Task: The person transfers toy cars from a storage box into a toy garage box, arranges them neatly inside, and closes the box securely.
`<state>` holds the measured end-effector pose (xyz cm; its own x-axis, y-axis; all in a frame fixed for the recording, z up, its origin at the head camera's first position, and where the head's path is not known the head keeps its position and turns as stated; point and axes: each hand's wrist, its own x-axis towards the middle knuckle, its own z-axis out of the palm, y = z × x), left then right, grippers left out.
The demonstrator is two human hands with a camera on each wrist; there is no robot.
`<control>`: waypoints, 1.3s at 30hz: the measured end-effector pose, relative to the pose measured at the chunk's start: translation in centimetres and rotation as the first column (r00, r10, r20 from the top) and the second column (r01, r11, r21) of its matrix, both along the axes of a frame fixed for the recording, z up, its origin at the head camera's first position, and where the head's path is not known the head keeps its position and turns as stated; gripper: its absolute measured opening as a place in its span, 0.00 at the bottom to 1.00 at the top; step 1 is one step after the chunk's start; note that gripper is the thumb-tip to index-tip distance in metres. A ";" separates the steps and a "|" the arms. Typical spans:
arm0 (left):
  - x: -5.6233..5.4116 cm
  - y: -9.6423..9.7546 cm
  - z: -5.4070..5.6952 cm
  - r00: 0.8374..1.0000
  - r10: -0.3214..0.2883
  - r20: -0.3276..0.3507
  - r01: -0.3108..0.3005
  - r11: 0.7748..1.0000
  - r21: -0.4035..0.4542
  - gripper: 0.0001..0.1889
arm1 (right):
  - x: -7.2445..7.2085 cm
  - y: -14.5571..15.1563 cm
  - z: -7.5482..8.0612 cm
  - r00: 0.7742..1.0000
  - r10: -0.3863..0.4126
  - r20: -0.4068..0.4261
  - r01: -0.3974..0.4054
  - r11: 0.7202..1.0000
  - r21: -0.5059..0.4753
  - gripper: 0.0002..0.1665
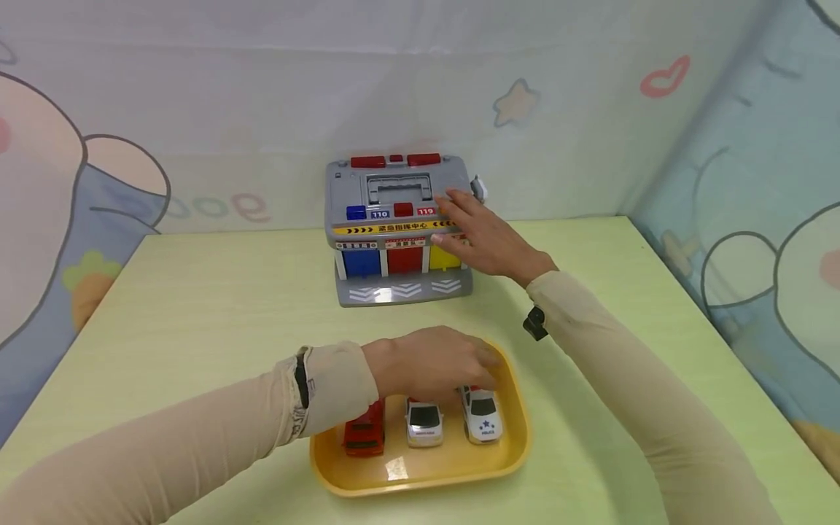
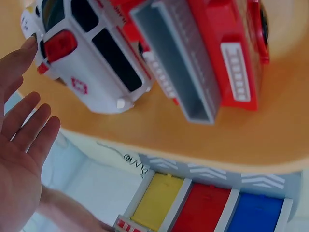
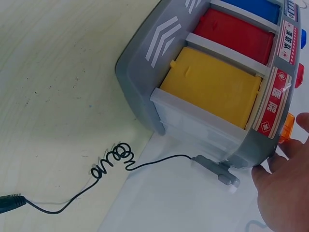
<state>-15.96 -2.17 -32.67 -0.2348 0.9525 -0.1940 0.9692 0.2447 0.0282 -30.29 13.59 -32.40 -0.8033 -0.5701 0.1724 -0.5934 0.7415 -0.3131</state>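
My left hand [image 1: 441, 363] reaches over the yellow tray [image 1: 420, 490], its fingers beside the white police car [image 1: 484, 419]. In the left wrist view the thumb is right by that car, and the other fingers stretch out apart from it. A white ambulance [image 2: 91, 63] stands in the middle of the tray, and a red fire engine [image 2: 234, 53] with a grey ladder part is at its left end, partly hidden by my sleeve in the head view. My right hand [image 1: 488, 237] rests on the right front corner of the grey toy garage [image 1: 341, 204], near its orange light [image 3: 287, 128].
The garage has a blue door [image 1: 361, 262], a red door [image 1: 405, 260] and a yellow door [image 3: 212, 87], all closed. A coiled black cord [image 3: 116, 154] runs from a grey handpiece [image 3: 215, 170] at its side. A patterned cloth backdrop [image 1: 262, 109] stands behind the table.
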 end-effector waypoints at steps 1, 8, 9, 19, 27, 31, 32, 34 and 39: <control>0.0 0.1 -0.1 1.000 -0.008 -0.003 0.008 1.000 0.000 0.20 | 0.0 0.0 0.1 1.000 0.000 -0.001 0.000 1.000 0.000 0.44; 0.0 0.9 -1.3 0.999 -0.041 -0.034 0.040 0.999 -0.021 0.18 | 0.0 -0.1 0.2 1.000 -0.004 0.011 0.004 1.000 0.015 0.44; 0.0 1.1 -1.4 0.998 -0.048 -0.041 0.047 0.999 -0.027 0.17 | 0.0 -0.1 0.2 1.000 -0.005 0.013 0.005 1.000 0.021 0.44; 0.3 1.5 -2.2 0.993 -0.082 -0.083 0.080 0.996 -0.031 0.14 | 0.3 -0.3 0.4 1.000 -0.006 0.002 0.006 0.999 0.043 0.44; 0.4 1.5 -2.2 0.994 -0.051 -0.099 0.047 0.998 -0.043 0.14 | 0.2 -0.3 0.4 1.000 0.000 -0.012 0.000 0.999 0.032 0.44; 0.6 1.7 -2.3 0.992 -0.043 -0.115 0.039 0.998 -0.044 0.13 | 0.3 -0.3 0.2 1.000 -0.019 -0.016 0.020 0.998 0.052 0.44; 0.6 1.7 -2.3 0.993 -0.040 -0.115 0.035 0.998 -0.044 0.12 | 0.3 -0.3 0.2 1.000 -0.022 -0.020 0.023 0.998 0.058 0.44; 0.6 1.8 -2.3 0.993 -0.033 -0.115 0.027 0.998 -0.051 0.12 | 0.3 -0.3 0.0 0.999 -0.023 -0.033 0.025 0.997 0.068 0.43; 0.7 2.0 -2.1 0.993 -0.019 -0.113 0.011 0.998 -0.069 0.12 | 0.2 -0.5 -0.2 0.997 -0.017 -0.071 0.022 0.997 0.079 0.40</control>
